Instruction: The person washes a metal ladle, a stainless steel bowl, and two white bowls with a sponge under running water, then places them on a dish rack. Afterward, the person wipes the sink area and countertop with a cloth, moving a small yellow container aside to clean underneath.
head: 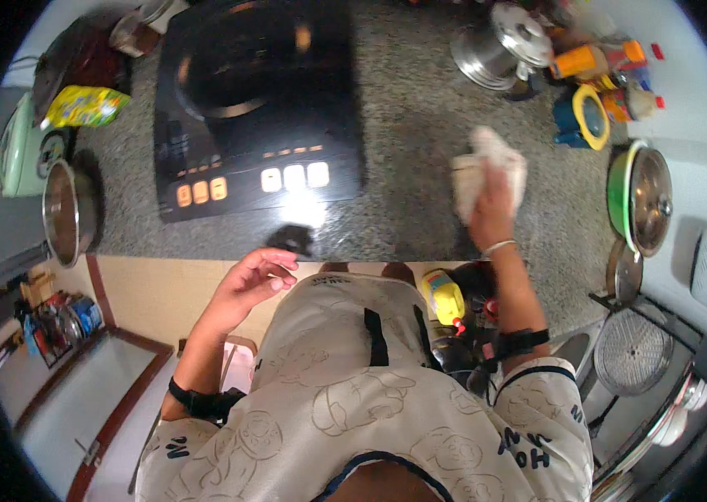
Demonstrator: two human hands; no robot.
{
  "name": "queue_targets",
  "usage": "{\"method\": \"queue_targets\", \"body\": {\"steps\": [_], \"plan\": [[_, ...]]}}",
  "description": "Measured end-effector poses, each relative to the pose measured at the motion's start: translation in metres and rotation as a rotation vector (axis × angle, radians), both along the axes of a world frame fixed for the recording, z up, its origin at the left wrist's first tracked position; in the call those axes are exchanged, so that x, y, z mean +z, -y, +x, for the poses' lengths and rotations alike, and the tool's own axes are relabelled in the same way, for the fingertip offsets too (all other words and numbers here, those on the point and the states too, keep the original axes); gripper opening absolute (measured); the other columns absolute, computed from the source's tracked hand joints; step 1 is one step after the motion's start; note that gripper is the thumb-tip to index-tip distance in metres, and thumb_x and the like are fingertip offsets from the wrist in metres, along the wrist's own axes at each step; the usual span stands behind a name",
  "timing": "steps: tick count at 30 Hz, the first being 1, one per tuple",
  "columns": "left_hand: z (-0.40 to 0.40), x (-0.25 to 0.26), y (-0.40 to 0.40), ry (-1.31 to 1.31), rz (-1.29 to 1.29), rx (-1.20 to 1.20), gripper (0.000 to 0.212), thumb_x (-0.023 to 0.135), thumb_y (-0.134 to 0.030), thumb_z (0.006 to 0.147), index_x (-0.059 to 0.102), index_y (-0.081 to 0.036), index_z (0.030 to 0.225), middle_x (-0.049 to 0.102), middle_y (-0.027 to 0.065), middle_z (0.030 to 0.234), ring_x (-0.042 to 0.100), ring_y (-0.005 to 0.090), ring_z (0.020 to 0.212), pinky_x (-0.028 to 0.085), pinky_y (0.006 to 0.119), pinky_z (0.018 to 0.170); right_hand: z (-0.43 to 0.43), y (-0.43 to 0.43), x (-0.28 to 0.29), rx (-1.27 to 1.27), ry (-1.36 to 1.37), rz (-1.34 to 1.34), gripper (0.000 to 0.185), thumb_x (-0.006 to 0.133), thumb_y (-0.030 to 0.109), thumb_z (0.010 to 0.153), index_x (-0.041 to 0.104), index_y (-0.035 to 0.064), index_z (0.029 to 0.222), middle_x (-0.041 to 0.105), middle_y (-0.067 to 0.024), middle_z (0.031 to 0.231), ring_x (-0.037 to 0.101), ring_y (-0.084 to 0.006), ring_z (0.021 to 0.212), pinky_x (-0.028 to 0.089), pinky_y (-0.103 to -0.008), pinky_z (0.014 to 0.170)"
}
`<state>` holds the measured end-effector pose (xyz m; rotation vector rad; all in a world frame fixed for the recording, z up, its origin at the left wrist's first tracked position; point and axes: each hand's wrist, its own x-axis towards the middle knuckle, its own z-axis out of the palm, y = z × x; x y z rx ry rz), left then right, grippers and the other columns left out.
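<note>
My right hand [492, 216] presses a folded whitish cloth [507, 157] onto the grey speckled stone countertop [410, 81], to the right of a black induction cooktop [253, 132]. Its fingers are partly lost against the cloth. Just off the counter's front edge hangs my left hand [256, 279], fingers loosely curled and apart, with nothing in it. A dark shadow falls on the counter close to that hand. Lit touch buttons [294, 177] glow along the cooktop's near side. Around the cloth, the stone looks darker in patches.
At the back right stand a lidded steel pot [504, 47], several bottles and a blue jar with a yellow rim [588, 116]. A green basin [620, 194] with a glass lid leans at right. On the left are a steel pan [65, 213] and a yellow packet [87, 106].
</note>
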<state>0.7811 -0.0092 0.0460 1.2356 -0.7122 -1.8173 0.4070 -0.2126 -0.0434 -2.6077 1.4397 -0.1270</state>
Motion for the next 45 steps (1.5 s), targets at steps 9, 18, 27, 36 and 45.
{"method": "queue_targets", "body": {"steps": [9, 18, 27, 36, 45], "plan": [[0.014, 0.004, -0.073, 0.047, 0.103, 0.203, 0.032, 0.055, -0.004, 0.090, 0.052, -0.002, 0.122, 0.057, 0.0081, 0.116, 0.058, 0.0180, 0.101, 0.046, 0.034, 0.090, 0.123, -0.108, -0.008, 0.418, 0.015, 0.210, 0.042, 0.053, 0.019, 0.081, 0.058, -0.0061, 0.114, 0.024, -0.0151, 0.152, 0.022, -0.0401, 0.139, 0.016, -0.0574, 0.112], [-0.006, 0.006, -0.128, -0.043, 0.247, 0.412, 0.033, 0.056, -0.002, 0.090, 0.051, -0.003, 0.122, 0.056, 0.0045, 0.117, 0.056, 0.0153, 0.103, 0.045, 0.030, 0.091, 0.343, -0.136, -0.011, 0.785, 0.223, 0.260, 0.041, 0.054, 0.029, 0.084, 0.055, 0.0096, 0.120, 0.023, -0.0076, 0.153, 0.029, -0.0256, 0.135, 0.025, -0.0424, 0.109], [0.090, -0.005, -0.150, -0.050, 0.181, 0.428, 0.032, 0.056, -0.001, 0.091, 0.051, -0.003, 0.122, 0.057, 0.0040, 0.116, 0.057, 0.0145, 0.104, 0.045, 0.030, 0.092, 0.520, -0.181, -0.024, 0.867, 0.084, 0.285, 0.049, 0.048, 0.034, 0.089, 0.049, 0.0109, 0.132, 0.007, -0.0117, 0.157, -0.001, -0.0336, 0.144, -0.001, -0.0516, 0.114], [0.237, -0.005, -0.172, 0.084, 0.262, 0.439, 0.033, 0.059, -0.002, 0.088, 0.053, -0.005, 0.121, 0.059, 0.0061, 0.112, 0.058, 0.0160, 0.100, 0.048, 0.029, 0.085, 0.653, -0.123, -0.041, 0.269, 0.268, 0.307, 0.057, 0.048, 0.042, 0.088, 0.047, 0.0102, 0.136, 0.001, -0.0138, 0.157, -0.004, -0.0372, 0.144, -0.003, -0.0527, 0.113], [0.274, -0.013, -0.155, 0.019, 0.190, 0.347, 0.034, 0.056, 0.002, 0.089, 0.052, -0.004, 0.122, 0.057, 0.0059, 0.114, 0.058, 0.0166, 0.102, 0.046, 0.030, 0.090, 0.673, 0.058, -0.038, -0.290, 0.175, -0.015, 0.061, 0.049, 0.046, 0.086, 0.048, 0.0114, 0.136, 0.006, -0.0140, 0.156, 0.003, -0.0430, 0.141, 0.012, -0.0564, 0.110]]}}
